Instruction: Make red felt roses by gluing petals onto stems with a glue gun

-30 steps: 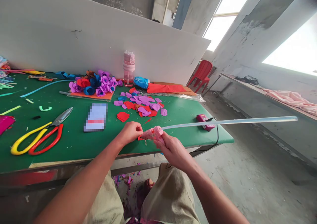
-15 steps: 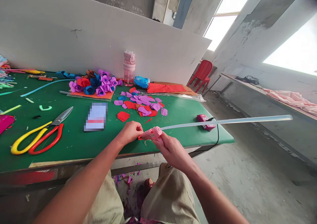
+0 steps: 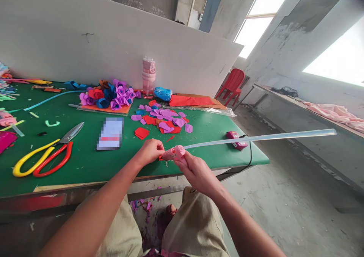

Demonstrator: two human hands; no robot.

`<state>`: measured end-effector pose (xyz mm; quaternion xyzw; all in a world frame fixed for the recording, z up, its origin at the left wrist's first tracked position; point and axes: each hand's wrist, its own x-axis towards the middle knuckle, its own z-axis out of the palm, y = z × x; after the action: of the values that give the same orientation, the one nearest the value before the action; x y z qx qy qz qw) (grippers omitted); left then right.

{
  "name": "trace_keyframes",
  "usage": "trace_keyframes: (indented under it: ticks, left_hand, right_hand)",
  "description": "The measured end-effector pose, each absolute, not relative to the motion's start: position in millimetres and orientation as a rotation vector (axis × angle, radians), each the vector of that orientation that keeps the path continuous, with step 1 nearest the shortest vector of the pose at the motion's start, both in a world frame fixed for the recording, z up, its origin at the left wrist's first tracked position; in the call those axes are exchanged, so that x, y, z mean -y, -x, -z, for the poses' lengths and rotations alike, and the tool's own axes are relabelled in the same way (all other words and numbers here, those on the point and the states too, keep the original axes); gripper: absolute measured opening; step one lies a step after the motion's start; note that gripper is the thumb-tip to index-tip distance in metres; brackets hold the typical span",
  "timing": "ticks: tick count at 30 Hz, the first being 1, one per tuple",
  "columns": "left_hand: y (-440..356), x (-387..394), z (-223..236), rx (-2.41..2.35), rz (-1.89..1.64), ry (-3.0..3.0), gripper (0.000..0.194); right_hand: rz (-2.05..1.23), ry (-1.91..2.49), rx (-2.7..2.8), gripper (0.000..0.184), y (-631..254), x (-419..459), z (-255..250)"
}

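Note:
Wrapped around the handle of a pink hot glue gun [image 3: 173, 153] is my right hand [image 3: 199, 171], closed. A long translucent glue stick [image 3: 256, 138] sticks out of the gun's back toward the right. My left hand [image 3: 150, 151] is closed in a pinch at the gun's nozzle. A bit of a small red piece [image 3: 160, 158] shows at its fingertips, mostly hidden. Just beyond the hands lie loose red petals [image 3: 141, 133] and purple petals [image 3: 166, 127] on the green tabletop [image 3: 136, 158].
Large scissors [image 3: 61, 147] and a phone [image 3: 110, 133] lie to the left. Behind are finished paper flowers [image 3: 110, 94], a pink bottle [image 3: 148, 79] and red paper [image 3: 190, 101]. A purple box [image 3: 236, 140] with a black cord sits right. Another pink glue gun [image 3: 7, 118] shows at the left edge.
A second pink glue gun with a short stick has come into view at the left edge. My hands and the glue gun stay nearly still.

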<state>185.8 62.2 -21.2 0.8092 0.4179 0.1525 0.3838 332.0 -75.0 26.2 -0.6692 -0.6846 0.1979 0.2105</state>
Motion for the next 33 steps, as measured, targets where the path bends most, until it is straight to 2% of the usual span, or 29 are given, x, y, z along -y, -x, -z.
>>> trace_keyframes:
  ticks: [33]
  left_hand:
    - [-185.6, -62.3, 20.6, -1.06, -0.396, -2.073, 0.014]
  right_hand:
    - [-0.5, 1.95, 1.901, 0.025, -341.8, 75.6, -29.6]
